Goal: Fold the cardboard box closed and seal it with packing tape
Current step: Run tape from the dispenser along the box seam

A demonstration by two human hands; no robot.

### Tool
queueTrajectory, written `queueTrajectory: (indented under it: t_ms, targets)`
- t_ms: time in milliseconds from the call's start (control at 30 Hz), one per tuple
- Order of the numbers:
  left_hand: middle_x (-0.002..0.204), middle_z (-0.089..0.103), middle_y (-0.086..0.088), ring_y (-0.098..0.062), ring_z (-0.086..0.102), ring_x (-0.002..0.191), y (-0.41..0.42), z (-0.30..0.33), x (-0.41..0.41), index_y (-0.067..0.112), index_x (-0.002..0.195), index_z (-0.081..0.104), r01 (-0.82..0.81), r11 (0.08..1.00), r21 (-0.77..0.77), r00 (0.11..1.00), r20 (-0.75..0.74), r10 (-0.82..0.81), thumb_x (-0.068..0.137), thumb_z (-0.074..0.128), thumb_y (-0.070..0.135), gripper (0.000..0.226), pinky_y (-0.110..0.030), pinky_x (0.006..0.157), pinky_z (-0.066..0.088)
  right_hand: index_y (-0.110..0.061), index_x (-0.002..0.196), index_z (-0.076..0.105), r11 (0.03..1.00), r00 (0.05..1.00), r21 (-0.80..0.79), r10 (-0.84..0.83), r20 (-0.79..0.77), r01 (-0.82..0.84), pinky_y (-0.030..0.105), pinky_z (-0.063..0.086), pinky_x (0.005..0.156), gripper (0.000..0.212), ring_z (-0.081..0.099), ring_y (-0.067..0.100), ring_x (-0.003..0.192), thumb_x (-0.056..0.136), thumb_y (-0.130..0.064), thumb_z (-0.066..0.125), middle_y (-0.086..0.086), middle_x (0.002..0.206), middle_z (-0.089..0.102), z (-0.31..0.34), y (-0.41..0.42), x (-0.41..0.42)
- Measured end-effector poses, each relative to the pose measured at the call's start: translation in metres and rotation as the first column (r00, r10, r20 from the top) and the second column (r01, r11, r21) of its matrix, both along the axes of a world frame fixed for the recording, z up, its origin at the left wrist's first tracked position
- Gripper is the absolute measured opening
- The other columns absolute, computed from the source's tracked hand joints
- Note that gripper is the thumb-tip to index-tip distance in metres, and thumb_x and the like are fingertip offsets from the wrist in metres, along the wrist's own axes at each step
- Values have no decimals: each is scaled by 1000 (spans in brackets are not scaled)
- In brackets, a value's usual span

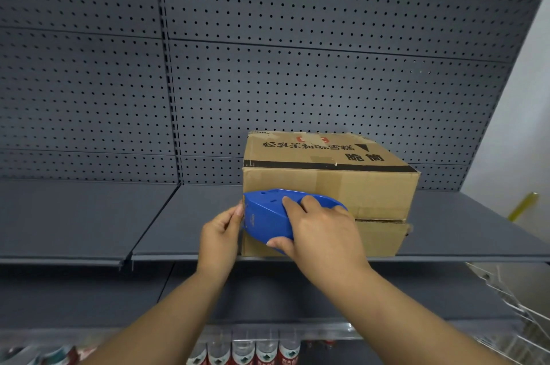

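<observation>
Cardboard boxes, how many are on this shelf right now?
1. The cardboard box sits on the grey shelf, right of centre, against the pegboard back, behind the blue tape dispenser. None other shows.

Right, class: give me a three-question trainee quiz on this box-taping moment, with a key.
1. True or false: the cardboard box sits on the shelf.
2. Which hand grips the blue tape dispenser? A) left hand B) right hand
3. Fill in: the wall behind the box is grey ____.

Key: 1 true; 2 B; 3 pegboard.
</observation>
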State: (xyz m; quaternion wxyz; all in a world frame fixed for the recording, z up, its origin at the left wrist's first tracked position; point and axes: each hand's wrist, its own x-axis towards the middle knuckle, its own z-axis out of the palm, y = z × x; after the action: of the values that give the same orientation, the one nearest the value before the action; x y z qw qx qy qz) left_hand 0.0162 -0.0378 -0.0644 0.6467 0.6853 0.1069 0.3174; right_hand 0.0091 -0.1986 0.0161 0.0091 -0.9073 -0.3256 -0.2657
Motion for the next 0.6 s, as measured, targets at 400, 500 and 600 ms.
queueTrajectory:
  t_ms: [400,500,600]
  targets:
    - [126,58,6,-6,53,116,4,-1,7,19,132,51,41,969,242,997,-73,-24,97,43,14,36,-19,97,40,-16,142,32,999,1000,-49,-9,28,10,35,43,73,77,62,27,82,84,-65,41,7,117,56,-1,-3,3]
    - [122,62,5,-8,55,113,0,1,9,21,129,55,50,970,237,997,-62,-36,98,41,12,35,-28,100,43,-20,135,47,995,995,-76,-66,69,71,31,44,59,77,63,24,65,77,-70,47,4,93,66,2,-3,2]
    - [119,63,1,-12,57,110,-3,1,10,18,128,56,17,975,219,997,-73,0,98,40,10,35,-31,99,45,-25,145,24,997,998,-47,54,32,-52,30,35,60,78,62,25,79,82,-70,36,4,94,64,-2,-8,7]
